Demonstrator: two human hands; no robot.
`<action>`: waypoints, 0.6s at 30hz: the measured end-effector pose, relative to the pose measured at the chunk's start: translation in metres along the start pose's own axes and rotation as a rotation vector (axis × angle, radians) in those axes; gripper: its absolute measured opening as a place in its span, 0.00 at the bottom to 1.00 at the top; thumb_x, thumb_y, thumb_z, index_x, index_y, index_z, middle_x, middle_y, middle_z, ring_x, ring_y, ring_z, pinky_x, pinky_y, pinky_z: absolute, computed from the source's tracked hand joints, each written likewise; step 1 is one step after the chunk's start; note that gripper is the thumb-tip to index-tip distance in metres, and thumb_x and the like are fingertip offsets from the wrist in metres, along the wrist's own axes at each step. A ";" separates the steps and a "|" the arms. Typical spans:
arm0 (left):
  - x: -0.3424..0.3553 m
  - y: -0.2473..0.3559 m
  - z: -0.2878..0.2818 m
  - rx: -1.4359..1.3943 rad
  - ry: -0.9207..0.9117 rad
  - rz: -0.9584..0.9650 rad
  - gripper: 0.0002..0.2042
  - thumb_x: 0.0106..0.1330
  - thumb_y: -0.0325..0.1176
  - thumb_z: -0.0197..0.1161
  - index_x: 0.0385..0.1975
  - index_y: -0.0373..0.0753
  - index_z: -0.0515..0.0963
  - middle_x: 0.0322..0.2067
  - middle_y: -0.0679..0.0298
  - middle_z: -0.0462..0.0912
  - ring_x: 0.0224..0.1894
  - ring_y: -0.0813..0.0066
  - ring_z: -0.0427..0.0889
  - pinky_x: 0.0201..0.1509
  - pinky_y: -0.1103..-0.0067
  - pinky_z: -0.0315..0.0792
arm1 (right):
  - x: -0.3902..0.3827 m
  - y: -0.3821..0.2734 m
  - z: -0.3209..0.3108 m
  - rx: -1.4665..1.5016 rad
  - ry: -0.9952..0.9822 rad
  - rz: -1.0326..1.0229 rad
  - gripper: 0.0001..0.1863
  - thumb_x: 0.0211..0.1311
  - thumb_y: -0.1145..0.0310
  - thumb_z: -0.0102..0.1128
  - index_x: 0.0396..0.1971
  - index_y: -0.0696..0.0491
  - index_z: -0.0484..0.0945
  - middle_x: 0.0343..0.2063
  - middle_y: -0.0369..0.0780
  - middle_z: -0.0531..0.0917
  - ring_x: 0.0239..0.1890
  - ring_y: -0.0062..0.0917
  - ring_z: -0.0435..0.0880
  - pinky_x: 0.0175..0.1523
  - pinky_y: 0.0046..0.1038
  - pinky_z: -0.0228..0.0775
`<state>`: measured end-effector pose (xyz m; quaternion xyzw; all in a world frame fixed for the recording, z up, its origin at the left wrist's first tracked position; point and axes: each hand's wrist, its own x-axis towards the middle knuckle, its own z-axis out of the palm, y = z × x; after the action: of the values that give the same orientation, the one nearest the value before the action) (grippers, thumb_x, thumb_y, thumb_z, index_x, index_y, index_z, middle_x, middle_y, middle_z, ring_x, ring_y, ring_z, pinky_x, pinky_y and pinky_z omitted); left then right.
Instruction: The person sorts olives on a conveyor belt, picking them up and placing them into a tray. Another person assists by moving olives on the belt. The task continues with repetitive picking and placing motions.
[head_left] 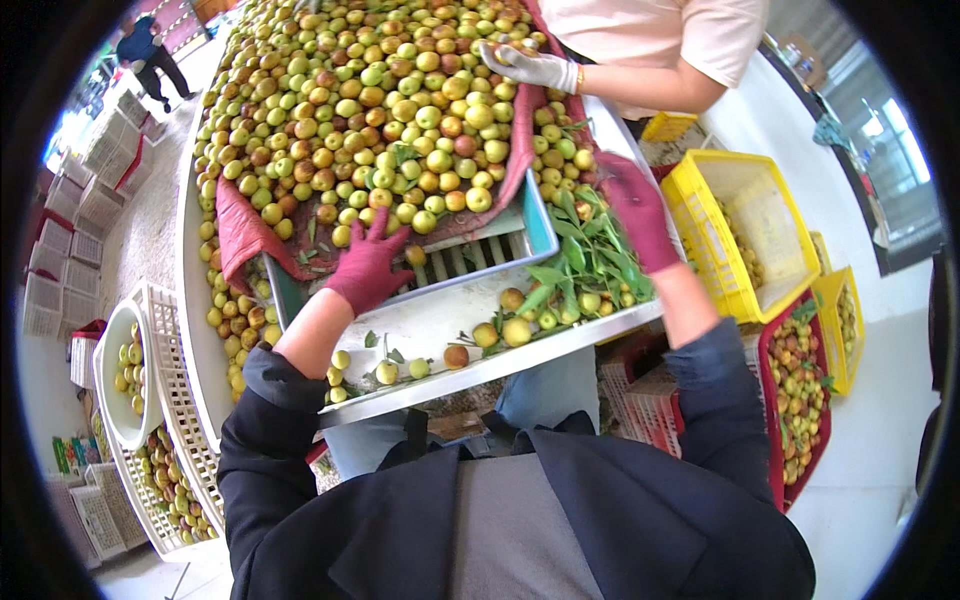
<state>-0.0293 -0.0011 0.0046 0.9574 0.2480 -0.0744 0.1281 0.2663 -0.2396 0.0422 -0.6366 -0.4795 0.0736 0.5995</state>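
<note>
A thick heap of small round green-and-brown jujubes (350, 130) lies on a red cloth (250, 225) across the table. My left hand (372, 265), in a dark red glove, is at the heap's near edge with fingers spread, its fingertips by some fruit. Under it is a blue-rimmed tray (538, 215) with a slatted bottom. My right hand (638, 215), gloved alike, is at the table's right side beside a pile of green leaves (575, 250); motion blurs its fingers. Loose jujubes (516, 331) and leaves lie along the white table's near ledge (480, 368).
Across the table on the right, a co-worker's white-gloved hand (530, 68) is over the heap. Yellow crates (735, 235) and a red crate of fruit (797, 400) stand right. At left are a white bowl (128, 375) and white crates (180, 390); another person (150, 55) stands far left.
</note>
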 end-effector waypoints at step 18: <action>0.045 -0.123 0.011 -0.123 0.358 -0.101 0.37 0.60 0.43 0.63 0.70 0.55 0.55 0.69 0.42 0.49 0.68 0.31 0.51 0.71 0.59 0.53 | 0.018 0.013 0.240 -0.302 -0.815 -0.486 0.24 0.53 0.63 0.66 0.53 0.48 0.76 0.54 0.45 0.75 0.63 0.43 0.66 0.67 0.39 0.60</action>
<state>-0.0519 0.1200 -0.0411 0.9320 0.3188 0.1060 0.1362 0.1223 -0.0583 -0.0244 -0.5056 -0.8146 0.1043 0.2643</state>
